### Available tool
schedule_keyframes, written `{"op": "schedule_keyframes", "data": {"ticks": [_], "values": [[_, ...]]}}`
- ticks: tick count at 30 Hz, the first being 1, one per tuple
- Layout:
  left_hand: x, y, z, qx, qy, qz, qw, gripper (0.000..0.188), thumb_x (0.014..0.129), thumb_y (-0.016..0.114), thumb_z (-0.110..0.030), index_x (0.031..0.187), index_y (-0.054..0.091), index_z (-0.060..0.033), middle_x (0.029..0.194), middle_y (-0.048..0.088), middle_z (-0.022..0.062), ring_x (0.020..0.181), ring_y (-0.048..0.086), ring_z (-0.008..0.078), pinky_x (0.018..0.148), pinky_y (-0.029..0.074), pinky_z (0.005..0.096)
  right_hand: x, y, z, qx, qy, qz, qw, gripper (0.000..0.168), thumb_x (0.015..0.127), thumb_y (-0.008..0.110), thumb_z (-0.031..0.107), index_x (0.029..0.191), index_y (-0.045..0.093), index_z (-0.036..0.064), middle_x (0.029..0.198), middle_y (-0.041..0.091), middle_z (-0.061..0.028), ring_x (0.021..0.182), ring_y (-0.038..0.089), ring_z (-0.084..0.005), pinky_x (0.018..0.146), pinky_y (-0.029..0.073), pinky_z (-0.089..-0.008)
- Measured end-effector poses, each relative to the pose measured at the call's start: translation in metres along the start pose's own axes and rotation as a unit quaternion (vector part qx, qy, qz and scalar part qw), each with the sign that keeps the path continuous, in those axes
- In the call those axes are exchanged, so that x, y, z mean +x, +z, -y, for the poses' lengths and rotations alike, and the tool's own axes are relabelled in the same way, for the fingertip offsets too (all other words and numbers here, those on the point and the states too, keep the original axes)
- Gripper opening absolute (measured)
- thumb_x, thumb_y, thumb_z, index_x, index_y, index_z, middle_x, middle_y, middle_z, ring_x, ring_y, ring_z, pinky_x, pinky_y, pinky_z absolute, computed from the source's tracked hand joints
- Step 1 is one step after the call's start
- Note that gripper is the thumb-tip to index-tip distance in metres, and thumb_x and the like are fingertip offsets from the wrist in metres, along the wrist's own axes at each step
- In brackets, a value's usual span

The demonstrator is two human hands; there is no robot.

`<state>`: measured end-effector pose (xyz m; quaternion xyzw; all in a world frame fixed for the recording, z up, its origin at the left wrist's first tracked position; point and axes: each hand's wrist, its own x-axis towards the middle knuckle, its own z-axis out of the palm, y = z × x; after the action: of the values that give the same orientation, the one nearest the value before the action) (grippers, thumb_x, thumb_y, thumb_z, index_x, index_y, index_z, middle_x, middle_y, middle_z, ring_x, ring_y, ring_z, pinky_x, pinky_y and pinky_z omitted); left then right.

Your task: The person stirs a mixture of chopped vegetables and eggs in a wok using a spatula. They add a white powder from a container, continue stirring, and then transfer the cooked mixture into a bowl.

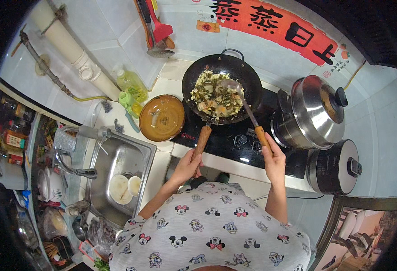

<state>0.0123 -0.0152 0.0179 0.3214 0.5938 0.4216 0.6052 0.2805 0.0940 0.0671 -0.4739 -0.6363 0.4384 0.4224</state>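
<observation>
My left hand (187, 166) is closed around the wooden handle (202, 140) of a black wok (251, 73) on the stove. In my right hand (274, 161) is the wooden grip of a metal spatula (250, 113). Its blade reaches into the chopped food (215, 93) in the wok, a mix of pale crumbly bits, dark green pieces and some orange ones. Left of the wok stands a brown bowl (163, 118) with a few scraps of residue inside.
A lidded steel pot (315, 111) stands right of the wok, with a rice cooker (334, 169) nearer me. The sink (103, 183) at left holds dirty dishes (120, 189) under a faucet (80, 171). Bottles (130, 84) stand in the back corner below hanging utensils (158, 30).
</observation>
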Motion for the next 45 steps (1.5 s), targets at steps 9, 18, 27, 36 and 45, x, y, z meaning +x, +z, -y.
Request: {"op": "schedule_keyframes", "data": {"ticks": [9, 18, 27, 36, 45], "values": [[0.003, 0.0, -0.001, 0.058, 0.008, -0.01, 0.998, 0.033, 0.091, 0.056, -0.023, 0.113, 0.042, -0.0025, 0.075, 0.052, 0.0024, 0.049, 0.052, 0.0094, 0.043, 0.044, 0.0234, -0.008, 0.052, -0.001, 0.316, 0.158, 0.004, 0.935, 0.039, 0.094, 0.051, 0.013, 0.13, 0.041, 0.004, 0.075, 0.05, 0.0005, 0.048, 0.036, -0.0017, 0.04, 0.027, -0.015], [0.001, 0.002, -0.004, 0.067, -0.012, -0.017, 0.998, 0.033, 0.089, 0.057, -0.019, 0.114, 0.042, -0.0029, 0.07, 0.049, 0.0007, 0.049, 0.051, 0.0086, 0.043, 0.043, 0.0231, -0.017, 0.078, -0.038, 0.385, 0.203, 0.03, 0.9, 0.025, 0.098, 0.041, 0.026, 0.11, 0.046, 0.005, 0.079, 0.051, -0.0037, 0.051, 0.041, -0.0065, 0.04, 0.03, -0.0185], [0.001, 0.001, -0.003, 0.049, -0.006, -0.016, 0.999, 0.034, 0.089, 0.057, -0.017, 0.116, 0.042, -0.0027, 0.07, 0.05, 0.0011, 0.049, 0.052, 0.0086, 0.043, 0.043, 0.023, -0.016, 0.089, -0.05, 0.302, 0.163, -0.004, 0.939, 0.018, 0.093, 0.047, 0.008, 0.111, 0.045, 0.003, 0.082, 0.05, -0.0033, 0.06, 0.05, -0.0078, 0.045, 0.04, -0.0203], [0.001, 0.001, 0.0, 0.053, 0.002, -0.017, 0.998, 0.037, 0.088, 0.057, -0.016, 0.118, 0.041, -0.0015, 0.07, 0.051, 0.0016, 0.049, 0.053, 0.0092, 0.043, 0.043, 0.0233, -0.014, 0.09, -0.057, -0.174, -0.058, -0.027, 0.983, 0.064, 0.087, 0.049, 0.0, 0.142, 0.019, 0.005, 0.132, 0.044, -0.0238, 0.108, 0.055, -0.0406, 0.088, 0.044, -0.0383], [0.001, 0.0, 0.001, 0.049, -0.004, -0.016, 0.999, 0.036, 0.088, 0.057, -0.015, 0.117, 0.041, -0.002, 0.07, 0.051, 0.0019, 0.05, 0.052, 0.0095, 0.044, 0.044, 0.0239, -0.015, 0.091, -0.049, -0.123, -0.023, 0.022, 0.992, 0.066, 0.089, 0.046, 0.0, 0.144, 0.01, 0.003, 0.137, 0.04, -0.0231, 0.122, 0.046, -0.0358, 0.098, 0.039, -0.0348]]}}
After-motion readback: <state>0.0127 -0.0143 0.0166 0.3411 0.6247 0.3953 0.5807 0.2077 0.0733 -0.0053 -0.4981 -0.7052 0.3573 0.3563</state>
